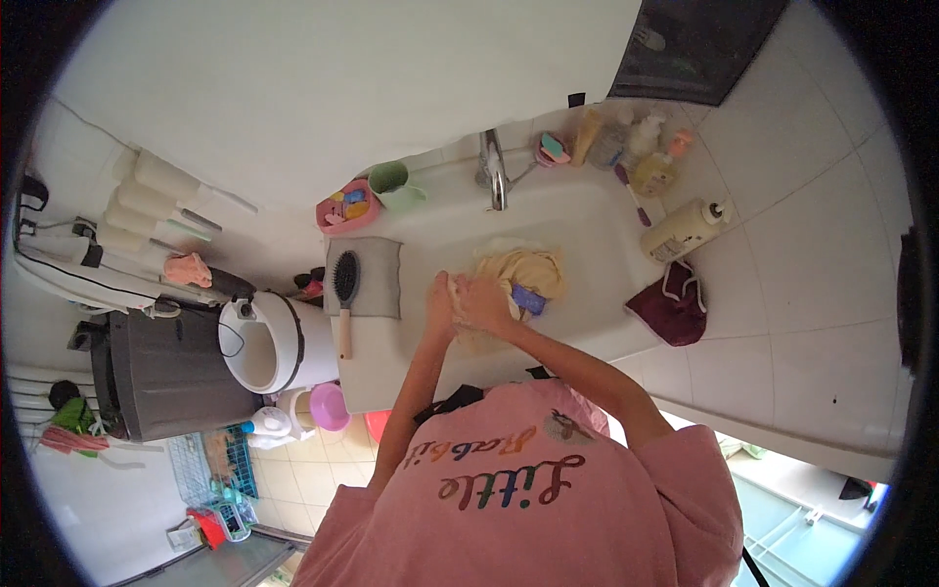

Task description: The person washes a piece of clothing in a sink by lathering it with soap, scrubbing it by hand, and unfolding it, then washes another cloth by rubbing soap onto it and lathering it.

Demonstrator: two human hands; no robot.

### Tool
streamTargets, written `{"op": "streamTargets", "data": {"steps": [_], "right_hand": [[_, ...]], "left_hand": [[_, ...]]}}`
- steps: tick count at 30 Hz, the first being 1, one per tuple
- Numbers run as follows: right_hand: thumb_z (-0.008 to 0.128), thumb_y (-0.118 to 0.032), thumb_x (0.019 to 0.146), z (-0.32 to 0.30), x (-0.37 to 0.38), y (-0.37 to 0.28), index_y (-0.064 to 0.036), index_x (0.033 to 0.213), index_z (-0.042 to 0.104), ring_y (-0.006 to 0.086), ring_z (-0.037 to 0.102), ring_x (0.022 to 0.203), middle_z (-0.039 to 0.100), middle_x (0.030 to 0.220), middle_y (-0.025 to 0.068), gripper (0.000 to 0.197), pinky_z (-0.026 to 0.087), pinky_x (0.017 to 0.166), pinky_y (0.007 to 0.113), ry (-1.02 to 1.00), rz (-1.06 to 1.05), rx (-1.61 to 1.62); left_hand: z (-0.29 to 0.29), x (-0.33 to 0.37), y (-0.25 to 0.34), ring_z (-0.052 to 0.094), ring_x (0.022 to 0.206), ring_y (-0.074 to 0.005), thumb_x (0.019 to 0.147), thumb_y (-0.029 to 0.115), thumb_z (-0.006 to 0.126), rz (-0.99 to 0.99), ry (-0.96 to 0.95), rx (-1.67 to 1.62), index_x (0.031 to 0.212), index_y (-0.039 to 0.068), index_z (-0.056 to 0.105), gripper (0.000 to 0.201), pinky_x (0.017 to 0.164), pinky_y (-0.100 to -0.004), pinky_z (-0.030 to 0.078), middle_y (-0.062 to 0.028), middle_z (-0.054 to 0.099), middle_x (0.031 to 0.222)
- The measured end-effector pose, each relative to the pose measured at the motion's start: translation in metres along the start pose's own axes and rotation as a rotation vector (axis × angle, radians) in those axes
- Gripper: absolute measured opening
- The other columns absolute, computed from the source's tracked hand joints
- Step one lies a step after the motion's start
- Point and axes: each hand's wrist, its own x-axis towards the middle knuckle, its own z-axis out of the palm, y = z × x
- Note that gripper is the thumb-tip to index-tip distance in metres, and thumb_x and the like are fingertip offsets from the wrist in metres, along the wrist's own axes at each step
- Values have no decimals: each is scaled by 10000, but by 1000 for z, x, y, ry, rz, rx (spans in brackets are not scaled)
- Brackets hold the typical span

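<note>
Both my hands are together in the white sink [597, 245], closed on a bunched part of a pale yellow cloth. My left hand [441, 309] presses against my right hand [482, 303], with folds of the cloth between them. The rest of the yellow cloth [523, 269] lies crumpled in the basin, just right of my right hand. On it sits a small blue-purple patch or object [528, 300]; I cannot tell which. The metal faucet [494, 176] stands beyond the cloth at the back of the basin.
A hairbrush [345, 284] lies on a grey mat at the left rim, near a pink basket [350, 207] and a green cup [393, 184]. Several bottles, including a pump bottle [680, 233], line the right side. A maroon pouch [673, 305] hangs over the right edge.
</note>
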Motion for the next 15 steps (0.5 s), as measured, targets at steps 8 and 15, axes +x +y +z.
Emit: {"op": "streamTargets", "data": {"steps": [8,15], "right_hand": [[442,-368,782,-24,28,22,8,645,488,205,528,551,509,567,118,403,413,503,349,-259,208,543],[482,-433,759,-54,43,72,-26,637,499,112,463,550,478,573,17,424,377,486,276,65,687,1211]], "left_hand": [[15,1,-6,534,754,-141,789,336,469,-509,-80,-781,1034,40,464,384,619,-279,448,-61,543,889],[-43,-10,-11,535,780,-134,793,281,460,-416,-417,-395,1031,58,474,326,615,-267,455,-45,542,910]]}}
